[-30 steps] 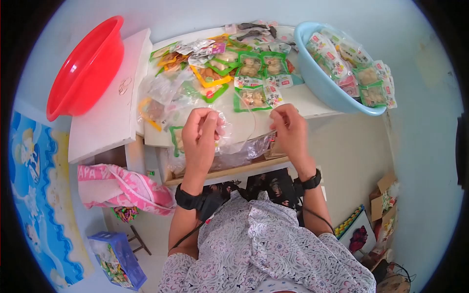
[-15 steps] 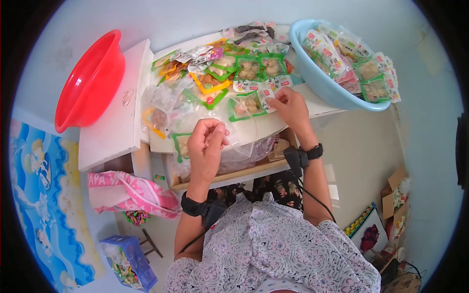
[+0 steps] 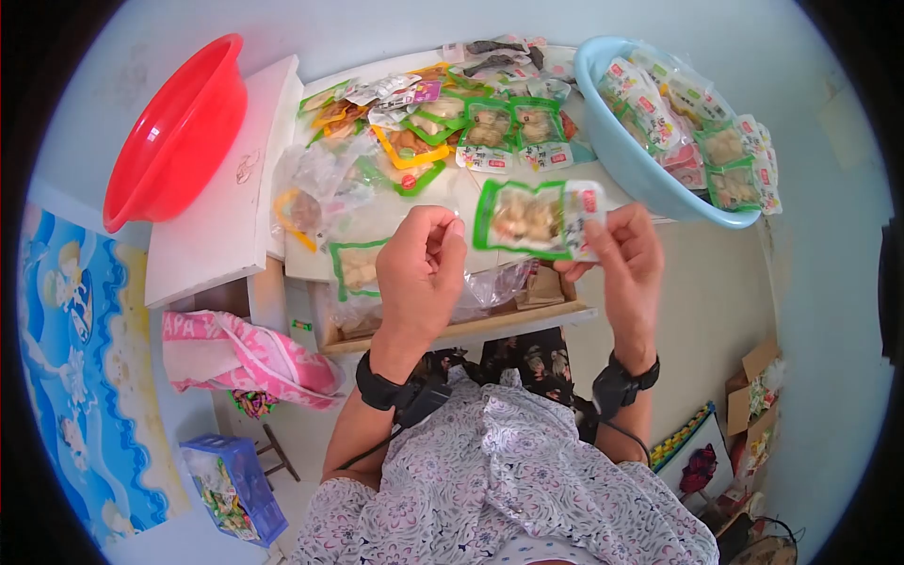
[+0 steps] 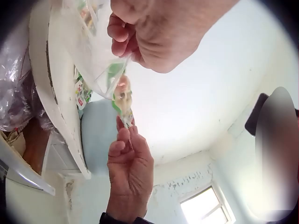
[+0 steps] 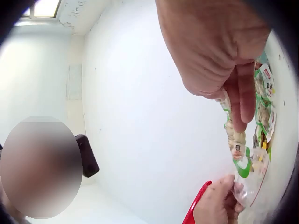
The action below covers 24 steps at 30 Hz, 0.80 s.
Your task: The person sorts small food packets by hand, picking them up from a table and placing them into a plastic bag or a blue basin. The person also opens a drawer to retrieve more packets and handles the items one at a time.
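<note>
My right hand [image 3: 631,268] pinches the printed end of a green-edged vacuum snack packet [image 3: 527,215], with pale round pieces showing through its window. The packet is lifted above the front of the white table. To its left, my left hand [image 3: 419,273] pinches the edge of a clear plastic bag [image 4: 86,51], its fingers curled. In the left wrist view, the packet's far end overlaps the bag's mouth. The right wrist view also has the packet's green end beside the bag, close to the left fingers. Another green-edged packet [image 3: 356,268] lies on the table by my left hand.
Several green and yellow packets [image 3: 411,151] are spread over the table's back. A light blue basin [image 3: 603,141] full of packets stands at the right, a red basin [image 3: 174,132] at the left. Below the tabletop, an open drawer [image 3: 452,336] juts out. A pink towel [image 3: 245,363] hangs left.
My right hand has picked the green-edged packet up from the table and brought it toward me, beside the bag. The left hand has stayed pinching the bag and moved slightly right.
</note>
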{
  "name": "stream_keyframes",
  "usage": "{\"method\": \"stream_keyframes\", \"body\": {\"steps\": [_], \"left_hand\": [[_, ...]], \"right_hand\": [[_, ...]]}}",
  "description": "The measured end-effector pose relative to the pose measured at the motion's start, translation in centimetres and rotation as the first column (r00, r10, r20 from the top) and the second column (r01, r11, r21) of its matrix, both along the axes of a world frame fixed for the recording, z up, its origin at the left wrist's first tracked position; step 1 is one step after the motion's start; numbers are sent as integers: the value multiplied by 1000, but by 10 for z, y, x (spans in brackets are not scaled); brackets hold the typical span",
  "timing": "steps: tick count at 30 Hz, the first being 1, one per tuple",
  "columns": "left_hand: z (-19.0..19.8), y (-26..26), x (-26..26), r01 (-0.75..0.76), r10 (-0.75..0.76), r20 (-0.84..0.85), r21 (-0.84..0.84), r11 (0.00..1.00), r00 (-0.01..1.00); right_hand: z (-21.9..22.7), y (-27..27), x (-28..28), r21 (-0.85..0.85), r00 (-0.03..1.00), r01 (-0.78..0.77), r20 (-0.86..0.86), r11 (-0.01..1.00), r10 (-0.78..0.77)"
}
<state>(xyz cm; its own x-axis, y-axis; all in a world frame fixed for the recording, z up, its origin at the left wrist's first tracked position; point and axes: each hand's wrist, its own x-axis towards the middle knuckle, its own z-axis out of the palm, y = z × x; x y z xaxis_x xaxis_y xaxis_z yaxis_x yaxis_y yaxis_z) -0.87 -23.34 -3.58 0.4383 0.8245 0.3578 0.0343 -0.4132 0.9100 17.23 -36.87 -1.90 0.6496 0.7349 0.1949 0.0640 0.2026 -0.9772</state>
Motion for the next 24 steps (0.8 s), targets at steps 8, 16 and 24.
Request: {"method": "stream_keyframes", "body": {"steps": [8, 16, 24], "left_hand": [[8, -13, 24, 13, 9, -63, 338, 941, 998], [16, -20, 46, 95, -66, -79, 460, 883, 995], [11, -9, 42, 127, -135, -10, 415, 901, 991]], "right_hand": [[-22, 26, -18, 13, 989, -106, -106, 994, 107], [-33, 51, -17, -75, 961, -232, 135, 970, 241], [-69, 94, -10, -86, 893, -398, 191, 914, 407]]}}
